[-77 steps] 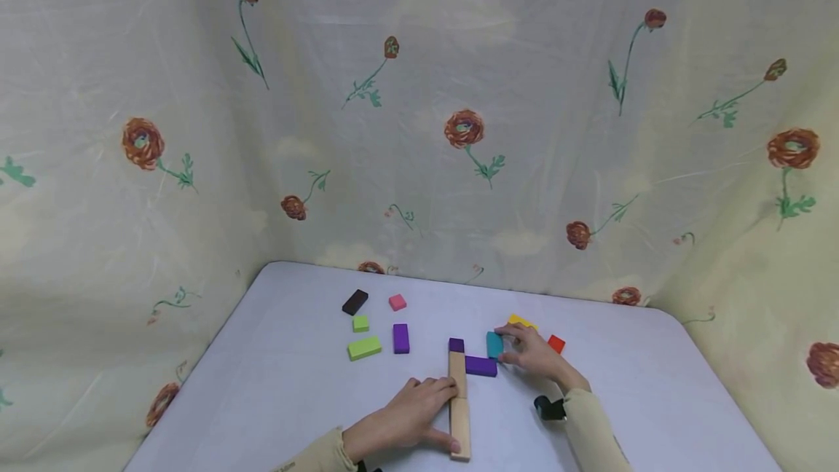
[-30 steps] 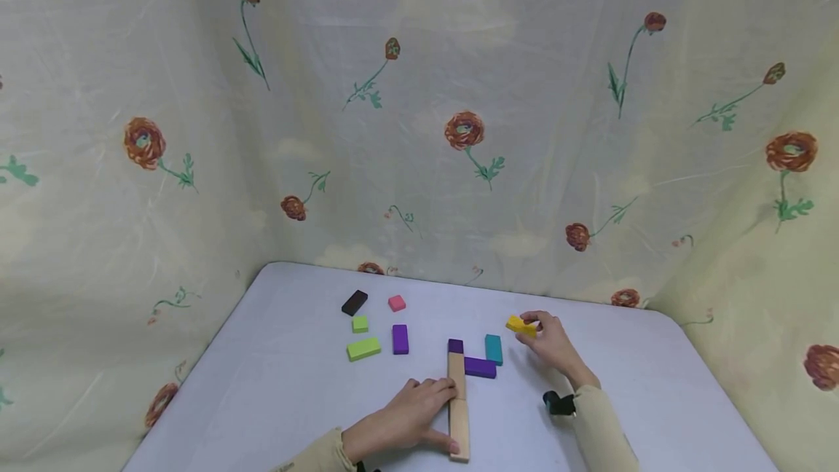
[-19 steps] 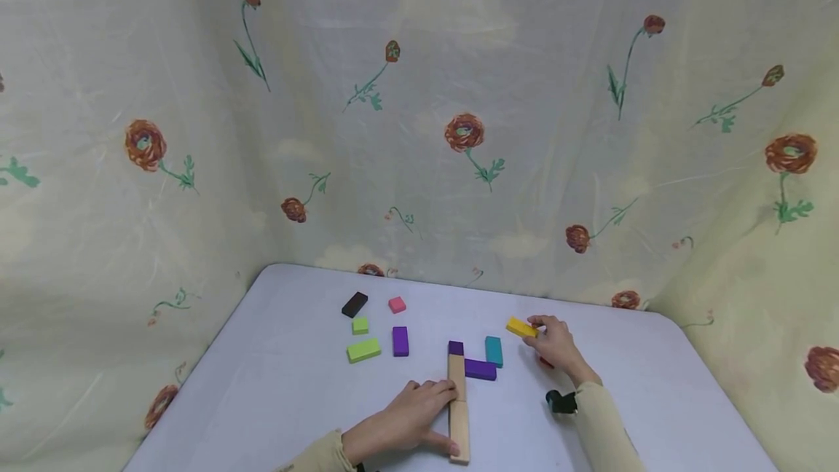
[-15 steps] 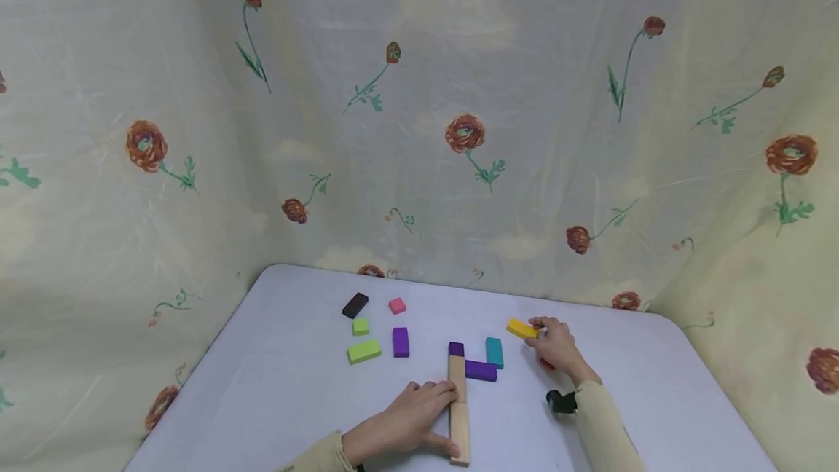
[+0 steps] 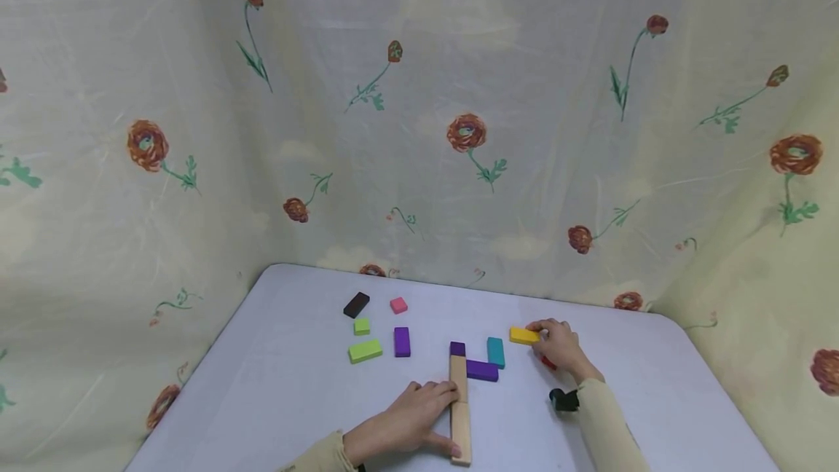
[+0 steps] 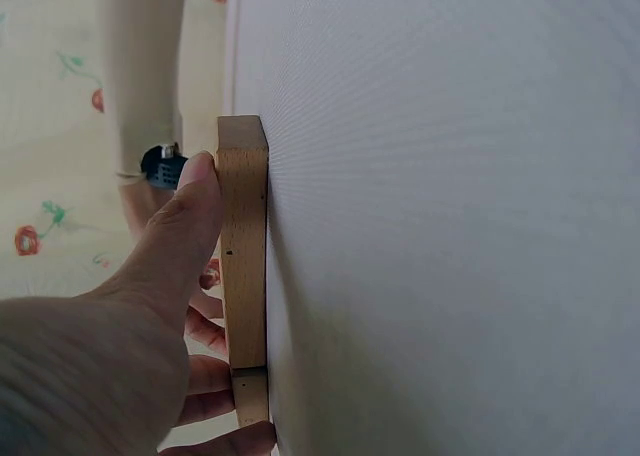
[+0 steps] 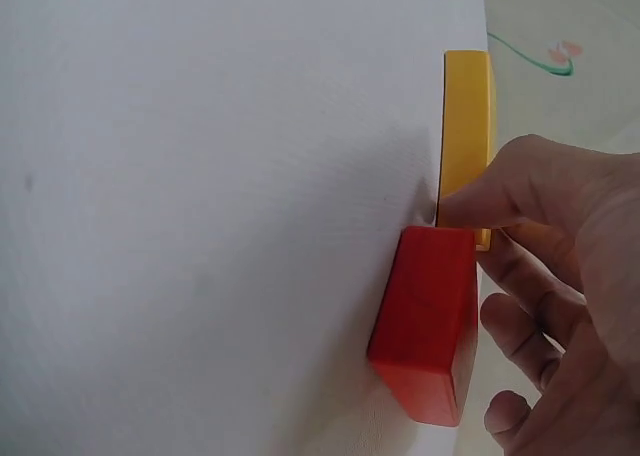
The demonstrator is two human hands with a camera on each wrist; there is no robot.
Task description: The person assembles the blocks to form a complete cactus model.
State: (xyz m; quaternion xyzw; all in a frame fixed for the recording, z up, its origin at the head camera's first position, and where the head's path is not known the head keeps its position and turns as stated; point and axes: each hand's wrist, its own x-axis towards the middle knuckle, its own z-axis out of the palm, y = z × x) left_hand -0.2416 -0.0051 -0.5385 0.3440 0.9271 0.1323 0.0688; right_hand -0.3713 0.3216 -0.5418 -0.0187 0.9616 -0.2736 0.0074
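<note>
My right hand (image 5: 560, 347) pinches one end of a yellow block (image 5: 523, 335) between thumb and index finger, with the block lying flat on the table. Close by that hand is a red block (image 7: 425, 316), mostly hidden behind it in the head view. My left hand (image 5: 409, 414) rests along two plain wooden blocks (image 5: 460, 432) set end to end, its thumb touching the nearer one and its fingers reaching the farther one. A dark purple block (image 5: 457, 348) caps the far end of that row. Another purple block (image 5: 482, 371) juts right from it, and a teal block (image 5: 496, 352) touches its right end.
On the left side of the white table (image 5: 262, 384) lie a black block (image 5: 357, 305), a pink block (image 5: 398, 305), a small green block (image 5: 361, 326), a long green block (image 5: 365, 351) and a purple block (image 5: 402, 341). Flowered cloth (image 5: 419, 93) hangs around the table.
My right hand has left the teal block and gone to the yellow one, which has turned from slanted to nearly crosswise and shifted slightly nearer. My left hand has stayed in place.
</note>
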